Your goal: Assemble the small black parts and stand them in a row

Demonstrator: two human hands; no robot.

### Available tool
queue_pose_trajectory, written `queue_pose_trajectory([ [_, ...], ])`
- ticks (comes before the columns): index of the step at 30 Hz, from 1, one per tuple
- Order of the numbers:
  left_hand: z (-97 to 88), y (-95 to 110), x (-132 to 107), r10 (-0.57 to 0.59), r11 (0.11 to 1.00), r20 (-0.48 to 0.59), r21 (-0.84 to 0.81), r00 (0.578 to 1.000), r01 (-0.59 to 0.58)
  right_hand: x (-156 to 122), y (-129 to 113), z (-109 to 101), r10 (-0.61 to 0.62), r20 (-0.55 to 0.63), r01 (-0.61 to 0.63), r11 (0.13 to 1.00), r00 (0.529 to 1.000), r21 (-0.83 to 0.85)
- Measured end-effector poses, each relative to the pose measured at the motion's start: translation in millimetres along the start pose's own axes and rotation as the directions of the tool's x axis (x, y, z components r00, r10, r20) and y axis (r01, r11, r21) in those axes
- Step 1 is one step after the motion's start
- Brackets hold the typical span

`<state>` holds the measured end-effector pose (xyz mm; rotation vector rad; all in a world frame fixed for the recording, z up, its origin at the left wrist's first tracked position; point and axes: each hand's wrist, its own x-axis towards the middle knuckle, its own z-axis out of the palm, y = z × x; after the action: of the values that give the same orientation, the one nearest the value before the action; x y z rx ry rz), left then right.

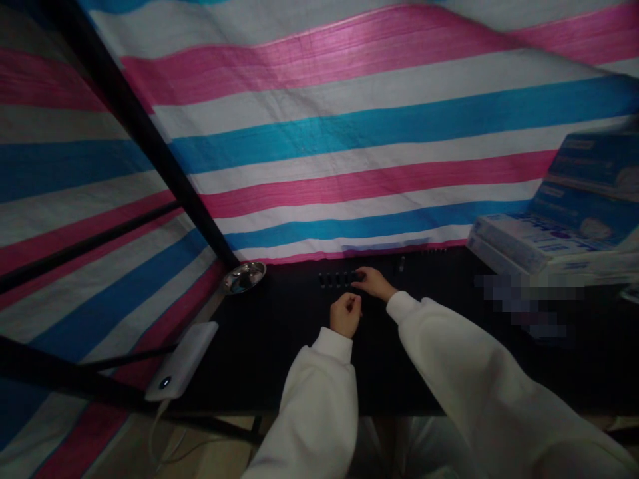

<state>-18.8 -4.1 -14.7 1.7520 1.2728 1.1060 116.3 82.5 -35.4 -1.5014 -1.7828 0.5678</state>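
Note:
Both my arms, in white sleeves, reach over a black table [279, 359]. My left hand [345, 314] is curled into a loose fist near the table's middle; what its fingers hold is hidden. My right hand [373, 281] lies a little farther back with fingers bent, touching the right end of a row of small dark upright pieces [337, 279]. The pieces are too small and dim to name. A single similar dark piece [402, 263] stands apart to the right.
A shiny metal dish [243, 277] sits at the table's back left corner. A white power bank [182, 361] with a cable lies on the left edge. Stacked blue and white boxes [554, 233] fill the right. Striped tarpaulin [349, 126] and black poles [150, 140] enclose the space.

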Motion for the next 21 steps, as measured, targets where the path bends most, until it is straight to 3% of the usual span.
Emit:
queue_pose_trajectory([
  [5, -0.6, 2, 0, 0.0, 1.0, 0.002, 0.003, 1.0, 0.0, 4, 1, 12, 0.062, -0.002, -0.062, 0.995, 0.998, -0.072],
  [11, -0.3, 0, 1, -0.001, 1.0, 0.01, 0.009, 1.0, 0.001, -1, -3, 5, 0.1, -0.055, -0.104, 0.992, 0.993, -0.076],
  [16, 0.2, 0, 1, -0.011, 1.0, 0.019, -0.019, 1.0, 0.012, -19, -10, -15, 0.013, -0.084, -0.002, 0.992, 0.996, 0.129],
  [19, 0.6, 4, 1, -0.018, 0.997, 0.039, -0.076, 0.999, 0.021, -40, -20, -33, -0.052, -0.169, 0.09, 0.969, 0.984, 0.228],
  [21, 1.1, 7, 1, -0.025, 0.99, 0.059, -0.134, 0.998, 0.033, -54, -26, -43, -0.109, -0.262, 0.162, 0.968, 0.959, 0.19],
])
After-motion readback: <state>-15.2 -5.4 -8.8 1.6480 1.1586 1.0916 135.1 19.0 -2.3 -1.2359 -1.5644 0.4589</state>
